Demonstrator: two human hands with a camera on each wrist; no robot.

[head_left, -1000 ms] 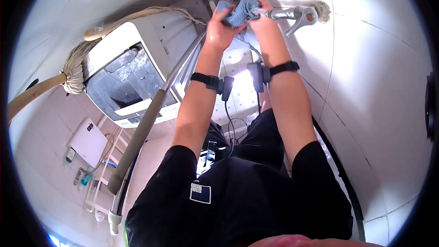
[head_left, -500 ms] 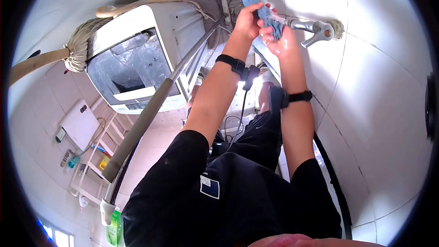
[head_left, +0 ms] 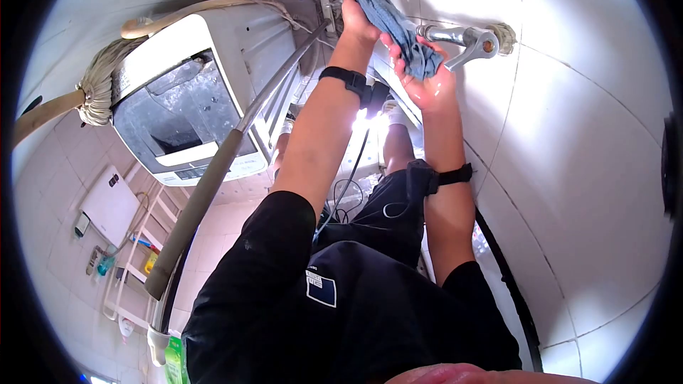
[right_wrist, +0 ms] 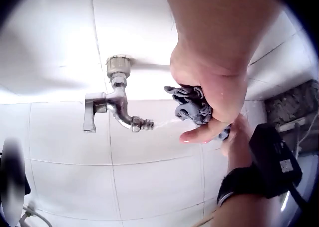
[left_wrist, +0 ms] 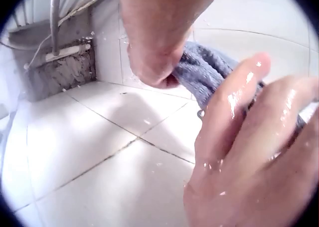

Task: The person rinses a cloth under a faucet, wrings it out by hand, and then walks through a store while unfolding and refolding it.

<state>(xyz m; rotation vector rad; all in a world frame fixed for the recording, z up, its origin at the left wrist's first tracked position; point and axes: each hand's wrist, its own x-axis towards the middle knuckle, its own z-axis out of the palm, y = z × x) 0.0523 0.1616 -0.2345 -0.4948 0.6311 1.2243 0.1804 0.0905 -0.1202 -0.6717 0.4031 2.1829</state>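
A wet blue-grey cloth [head_left: 390, 17] stretches diagonally between both hands beside a metal tap [head_left: 469, 41]. At its upper end, the left hand [head_left: 359, 23] grips it; in the left wrist view that hand [left_wrist: 157, 65] holds the cloth [left_wrist: 202, 70], its fingers mostly hidden. The right hand [head_left: 428, 87] holds the lower end in its palm with bent fingers, which look wet in the left wrist view. Seen from the right wrist, the right hand [right_wrist: 214, 95] closes round the bunched cloth [right_wrist: 192, 107], and water runs from the tap [right_wrist: 119, 105] onto it.
A white appliance with a dark window [head_left: 181, 110] stands left, a mop head [head_left: 107, 78] beside it. A grey-handled pole [head_left: 196, 217] crosses in front. A white rack [head_left: 131, 291] stands lower left; tiled wall [head_left: 555, 135] rises at the right.
The cloth, bunched between the hands a second ago, is now drawn out longer. Since half a second ago the left hand has shifted up and left, away from the right hand.
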